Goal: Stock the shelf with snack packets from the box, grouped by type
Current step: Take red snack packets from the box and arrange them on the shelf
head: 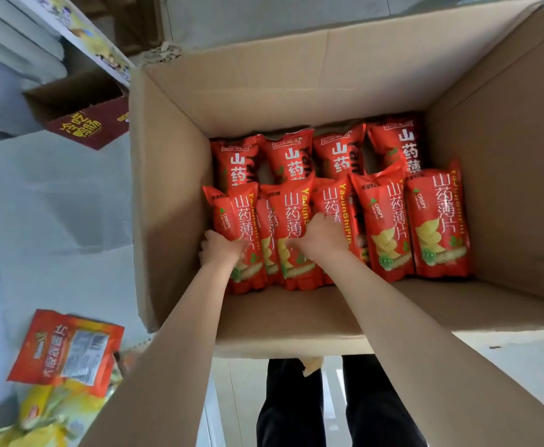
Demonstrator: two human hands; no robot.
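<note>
Head view: both bare arms reach into the open brown cardboard box [173, 195], which holds two rows of red yam-crisp snack packets [438, 221]. Left hand [220, 250] grips the leftmost front packet [241, 227]; right hand [320, 237] clutches the packets beside it.

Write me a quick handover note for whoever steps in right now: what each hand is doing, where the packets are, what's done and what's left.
Left hand: down in the cardboard box, gripping the leftmost red yam crisp packet in the near row.
Right hand: gripping the neighbouring packet.
Box: two rows of red packets, all apparently the same type; far row untouched.
Outside, lower left: an orange-red packet lying back side up on yellow packets.
Done: cannot tell; the shelf shows only at the upper left edge.
Left: lift these packets out, shelve them together, then empty the box.
</note>
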